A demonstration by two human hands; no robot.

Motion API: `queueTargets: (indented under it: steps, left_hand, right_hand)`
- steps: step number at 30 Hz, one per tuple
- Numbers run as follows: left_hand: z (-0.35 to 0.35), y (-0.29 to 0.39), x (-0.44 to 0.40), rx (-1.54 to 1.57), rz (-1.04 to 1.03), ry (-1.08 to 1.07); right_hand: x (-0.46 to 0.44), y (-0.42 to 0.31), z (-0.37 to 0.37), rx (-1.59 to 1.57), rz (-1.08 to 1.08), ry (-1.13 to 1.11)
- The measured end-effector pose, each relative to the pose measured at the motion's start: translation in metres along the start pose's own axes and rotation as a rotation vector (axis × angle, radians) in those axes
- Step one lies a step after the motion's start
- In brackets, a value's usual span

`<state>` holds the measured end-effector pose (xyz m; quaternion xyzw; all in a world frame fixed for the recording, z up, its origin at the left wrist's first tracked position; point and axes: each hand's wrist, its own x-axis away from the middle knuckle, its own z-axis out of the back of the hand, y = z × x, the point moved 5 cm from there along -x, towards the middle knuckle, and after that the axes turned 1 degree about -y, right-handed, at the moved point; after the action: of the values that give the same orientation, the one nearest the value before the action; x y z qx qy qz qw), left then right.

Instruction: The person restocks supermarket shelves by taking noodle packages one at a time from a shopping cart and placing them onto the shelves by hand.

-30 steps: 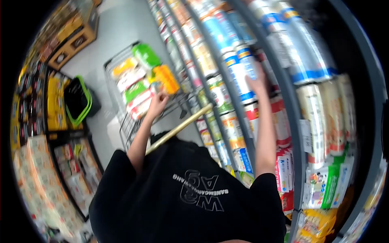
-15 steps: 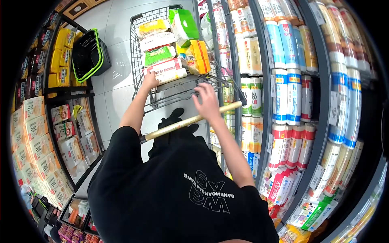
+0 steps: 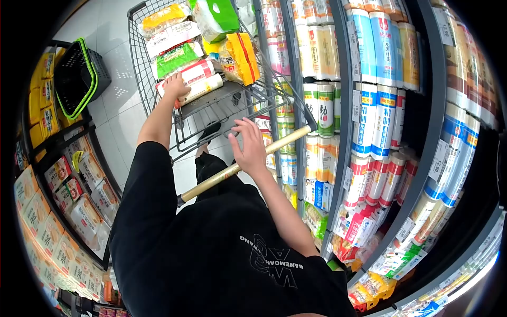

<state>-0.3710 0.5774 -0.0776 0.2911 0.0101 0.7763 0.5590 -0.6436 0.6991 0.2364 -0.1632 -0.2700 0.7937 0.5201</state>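
My left hand [image 3: 176, 89] reaches into the wire shopping cart [image 3: 138, 68], its fingers curled over the near end of the cylindrical packs. One is a red-and-white noodle pack [image 3: 199, 71]; a cream-coloured pack [image 3: 203, 89] lies alongside, nearer to me. Over the cart's near edge, my right hand [image 3: 248, 148] hovers with its fingers apart and nothing in it. Below its wrist runs the pale cart handle [image 3: 211, 180]. Farther up in the cart lie a green-and-white bag [image 3: 177, 59], a yellow-orange bag [image 3: 243, 59] and a large green-white pack [image 3: 215, 20].
Shelves of cylindrical noodle packs [image 3: 372, 124] line the right side, close to the cart. At the left, a black shopping basket [image 3: 79, 79] with a green rim stands beside a rack of boxed goods [image 3: 84, 185]. Pale tiles [image 3: 113, 100] cover the floor.
The cart and its contents have shifted left and up in view. My left hand has come farther over the cylindrical packs. My right hand stays open, now lower in view.
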Motion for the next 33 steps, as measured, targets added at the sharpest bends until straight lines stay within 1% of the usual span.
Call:
queueTargets:
  steps: [2, 5, 6, 9, 13, 15, 16, 19, 20, 23, 24, 25, 26, 27, 28, 29, 31, 33]
  left_hand:
    - [-0.001, -0.002, -0.002, 0.017, -0.007, -0.006]
    - [0.020, 0.007, 0.001, -0.117, -0.001, -0.096]
    - [0.020, 0.009, -0.002, -0.132, -0.029, -0.133]
    - [0.008, 0.007, -0.004, -0.161, -0.071, -0.130]
    - [-0.001, 0.007, 0.004, 0.050, -0.072, -0.238]
    - [0.010, 0.011, 0.018, 0.095, -0.143, -0.186]
    - [0.016, 0.013, 0.025, 0.076, -0.164, -0.193]
    - [0.009, 0.001, 0.039, 0.387, -0.123, -0.341]
    - [0.017, 0.005, 0.056, 0.472, -0.064, -0.400]
    - [0.032, 0.013, 0.104, 0.824, -0.035, -0.613]
    - [0.059, 0.030, 0.131, 0.887, -0.038, -0.663]
    - [0.077, 0.042, 0.152, 0.916, -0.074, -0.691]
    - [0.082, 0.048, 0.165, 0.949, -0.068, -0.689]
    - [0.086, 0.053, 0.177, 0.982, -0.062, -0.689]
    - [0.092, 0.061, 0.192, 1.042, -0.067, -0.738]
    - [0.092, 0.073, 0.208, 1.291, -0.085, -0.828]
    - [0.125, 0.119, 0.249, 1.498, -0.170, -0.992]
    - [0.139, 0.156, 0.274, 1.619, -0.297, -1.208]
  right_hand:
    - [0.001, -0.001, 0.000, 0.018, -0.001, -0.006]
    - [0.005, -0.001, -0.001, 0.016, -0.030, -0.001]
    - [0.008, 0.001, -0.003, 0.020, -0.033, 0.015]
    - [0.017, -0.001, -0.003, 0.057, -0.024, 0.037]
    - [0.028, -0.002, 0.000, 0.025, -0.048, 0.040]
    - [0.034, 0.000, 0.001, 0.038, -0.028, 0.045]
    - [0.036, 0.001, 0.002, 0.046, -0.019, 0.047]
    - [0.036, 0.006, 0.007, -0.097, -0.075, 0.102]
    - [0.036, 0.013, 0.006, -0.134, -0.086, 0.154]
    - [0.023, 0.018, 0.013, -0.265, -0.168, 0.219]
    - [0.020, 0.030, 0.009, -0.337, -0.178, 0.197]
    - [0.014, 0.043, 0.001, -0.509, -0.279, 0.141]
    - [0.010, 0.054, -0.008, -0.680, -0.381, 0.083]
    - [0.006, 0.054, -0.011, -0.850, -0.482, 0.024]
    - [0.004, 0.051, -0.009, -1.055, -0.594, -0.017]
    - [-0.001, 0.050, -0.007, -1.198, -0.594, -0.048]
    - [-0.009, 0.049, 0.001, -1.483, -0.584, -0.118]
    - [-0.011, 0.041, 0.022, -1.564, -0.469, -0.128]
